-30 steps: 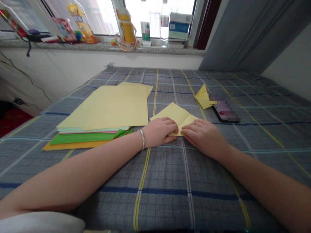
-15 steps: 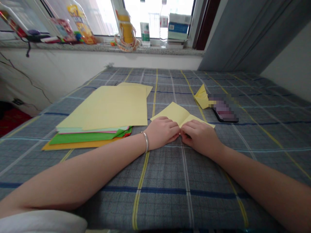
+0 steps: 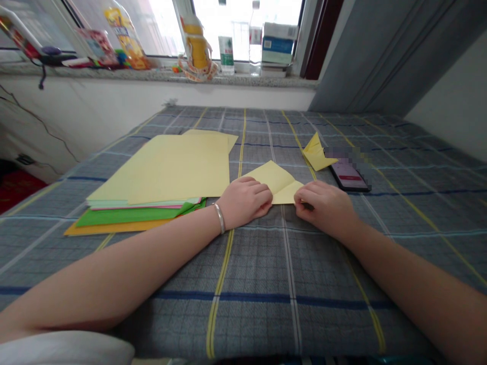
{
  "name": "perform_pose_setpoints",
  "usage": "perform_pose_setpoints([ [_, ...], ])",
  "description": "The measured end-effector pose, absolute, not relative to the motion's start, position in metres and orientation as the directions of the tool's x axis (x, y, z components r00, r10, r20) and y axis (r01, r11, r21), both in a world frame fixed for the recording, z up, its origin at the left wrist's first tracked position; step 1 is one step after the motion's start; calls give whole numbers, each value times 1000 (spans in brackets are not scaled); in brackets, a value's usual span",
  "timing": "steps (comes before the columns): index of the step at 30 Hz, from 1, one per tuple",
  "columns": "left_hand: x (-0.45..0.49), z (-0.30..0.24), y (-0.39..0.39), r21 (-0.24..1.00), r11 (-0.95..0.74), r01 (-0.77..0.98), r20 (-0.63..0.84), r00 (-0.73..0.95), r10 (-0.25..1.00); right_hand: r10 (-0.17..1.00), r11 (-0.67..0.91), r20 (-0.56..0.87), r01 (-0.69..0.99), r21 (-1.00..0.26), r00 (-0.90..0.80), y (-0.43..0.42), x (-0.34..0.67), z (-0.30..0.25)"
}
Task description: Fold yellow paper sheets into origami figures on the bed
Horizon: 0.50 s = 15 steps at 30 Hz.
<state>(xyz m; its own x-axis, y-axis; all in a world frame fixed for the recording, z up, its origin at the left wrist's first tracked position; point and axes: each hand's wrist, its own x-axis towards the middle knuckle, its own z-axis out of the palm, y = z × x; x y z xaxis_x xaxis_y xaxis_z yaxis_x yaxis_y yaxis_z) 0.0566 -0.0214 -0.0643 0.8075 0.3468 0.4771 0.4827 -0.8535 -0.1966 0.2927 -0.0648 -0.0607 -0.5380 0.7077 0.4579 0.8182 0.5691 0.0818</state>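
Observation:
A creased sheet of pale yellow paper (image 3: pixel 274 177) lies on the plaid cloth in front of me, one corner pointing away. My left hand (image 3: pixel 247 198), with a silver bangle at the wrist, is closed on its left edge, fingers curled under. At the right edge, my right hand (image 3: pixel 323 204) pinches the paper between thumb and fingers. The paper's near edge shows between the two hands, and a crease runs across it. Both side corners are hidden by the hands. Beyond my right hand stands a folded yellow paper piece (image 3: pixel 318 154).
Left of my hands lies a stack of coloured paper (image 3: pixel 178 167), yellow on top, green and orange below. A phone (image 3: pixel 350 175) rests at the right, touching the folded piece. Bottles and a box (image 3: pixel 279 44) line the windowsill (image 3: pixel 152 76). A grey curtain (image 3: pixel 365 56) hangs at back right.
My hands have moved apart, the left one leftward and the right one rightward. The paper's near edge between them now shows, and its right part is folded in more.

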Motion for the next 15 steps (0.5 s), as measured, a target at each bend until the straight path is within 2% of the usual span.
perform_pose_setpoints([
  [7, 50, -64, -16, -89, -829, 552, 503, 744, 440, 730, 462, 483, 870, 174, -484, -62, 314, -53],
  [15, 48, -66, -14, -68, -817, 572, 476, 739, 477, 786, 426, 435, 895, 135, -440, -61, 334, -40],
])
